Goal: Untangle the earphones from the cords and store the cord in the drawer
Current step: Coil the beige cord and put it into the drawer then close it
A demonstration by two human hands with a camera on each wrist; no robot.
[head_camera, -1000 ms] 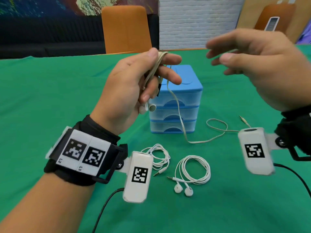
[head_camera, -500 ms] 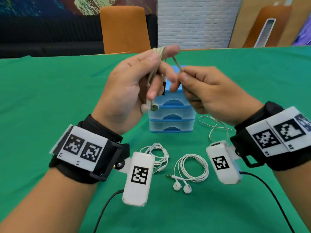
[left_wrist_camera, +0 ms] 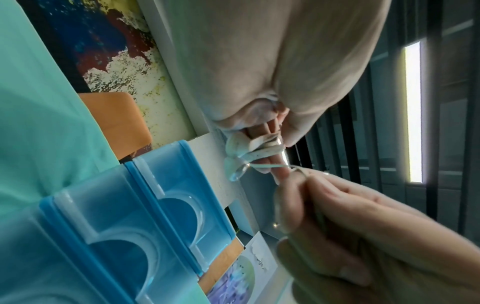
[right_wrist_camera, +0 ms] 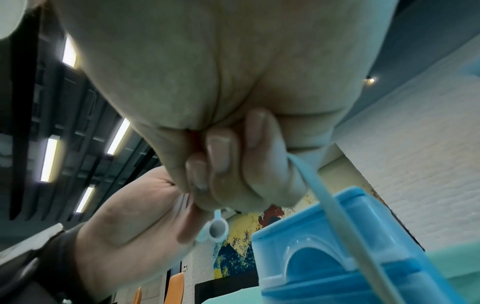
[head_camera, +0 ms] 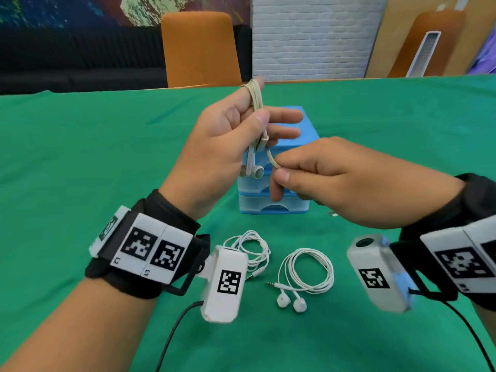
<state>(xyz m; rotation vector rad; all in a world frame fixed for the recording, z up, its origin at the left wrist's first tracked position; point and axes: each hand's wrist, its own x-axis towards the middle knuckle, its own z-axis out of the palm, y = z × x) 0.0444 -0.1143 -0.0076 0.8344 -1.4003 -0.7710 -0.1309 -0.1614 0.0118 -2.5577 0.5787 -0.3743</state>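
Observation:
My left hand (head_camera: 256, 114) is raised over the table with a beige earphone cord (head_camera: 257, 99) looped around its upright index finger, and the thumb pins the strands. Its two earbuds (head_camera: 254, 171) hang below the palm, also visible as earbuds (left_wrist_camera: 235, 162) in the left wrist view. Just to the right, my right hand (head_camera: 280, 170) pinches the free end of the cord between thumb and forefinger. In the right wrist view the cord (right_wrist_camera: 324, 195) trails down from the curled fingers. The blue drawer unit (head_camera: 310, 127) stands behind both hands with its drawers closed.
Two coiled white earphones lie on the green cloth near me: one coil (head_camera: 255, 247) partly behind the left wrist camera, another coil (head_camera: 307, 269) with its buds in front. An orange chair (head_camera: 200, 49) stands at the table's far edge.
My right hand has dropped from the top of the loops to below my left fingers, carrying the cord end down. My left index finger now points up with the loops on it.

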